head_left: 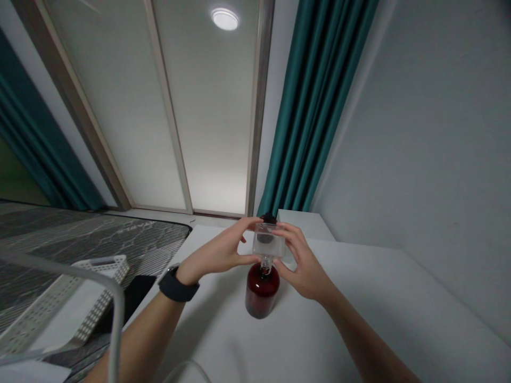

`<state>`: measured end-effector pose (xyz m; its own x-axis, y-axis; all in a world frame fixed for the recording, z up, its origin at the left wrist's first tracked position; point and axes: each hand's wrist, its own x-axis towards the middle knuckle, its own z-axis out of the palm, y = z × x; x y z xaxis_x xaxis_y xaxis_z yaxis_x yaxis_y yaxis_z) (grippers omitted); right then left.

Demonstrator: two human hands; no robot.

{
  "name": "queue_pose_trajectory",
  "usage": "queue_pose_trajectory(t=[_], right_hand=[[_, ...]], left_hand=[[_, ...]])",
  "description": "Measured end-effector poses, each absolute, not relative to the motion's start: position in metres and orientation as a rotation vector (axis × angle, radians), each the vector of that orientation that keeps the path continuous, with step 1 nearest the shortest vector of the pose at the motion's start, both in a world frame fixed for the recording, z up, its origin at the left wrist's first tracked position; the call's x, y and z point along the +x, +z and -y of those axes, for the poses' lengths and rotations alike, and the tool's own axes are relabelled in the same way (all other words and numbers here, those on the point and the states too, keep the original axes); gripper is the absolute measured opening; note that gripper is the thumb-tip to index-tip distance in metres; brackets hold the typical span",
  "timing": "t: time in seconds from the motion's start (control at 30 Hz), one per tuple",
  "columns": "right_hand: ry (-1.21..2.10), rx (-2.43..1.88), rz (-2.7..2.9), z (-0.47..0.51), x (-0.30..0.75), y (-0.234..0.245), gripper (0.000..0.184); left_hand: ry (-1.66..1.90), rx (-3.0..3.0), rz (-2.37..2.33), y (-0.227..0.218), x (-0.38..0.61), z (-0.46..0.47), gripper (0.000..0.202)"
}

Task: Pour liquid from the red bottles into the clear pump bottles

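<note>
My left hand and my right hand grip a clear square glass container from either side, fingers on its faces. It stands upright above a dark red round bottle, and a short clear neck joins the two. I cannot tell whether the neck is screwed in or only resting there. A small black cap or pump top shows on the container's top edge. The red bottle stands on the white table, below my hands. A black wristwatch circles my left wrist.
A white perforated plastic basket and a black flat object lie at the left, past the table edge, on a grey patterned mat. A curved white rail crosses the lower left. A white box stands behind the bottle, against the wall.
</note>
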<state>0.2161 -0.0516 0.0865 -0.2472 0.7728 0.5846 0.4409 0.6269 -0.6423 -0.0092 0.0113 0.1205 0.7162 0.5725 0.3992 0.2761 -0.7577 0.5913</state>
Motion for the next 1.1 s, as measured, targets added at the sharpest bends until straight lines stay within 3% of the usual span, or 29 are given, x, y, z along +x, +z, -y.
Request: queue_pose_trajectory(t=[1.1], right_hand=[[0.431, -0.957, 1.895, 0.0508, 0.2183, 0.0865, 0.055]], left_hand=[[0.818, 2.426, -0.648, 0.1226, -0.0099, -0.0103, 0.069]])
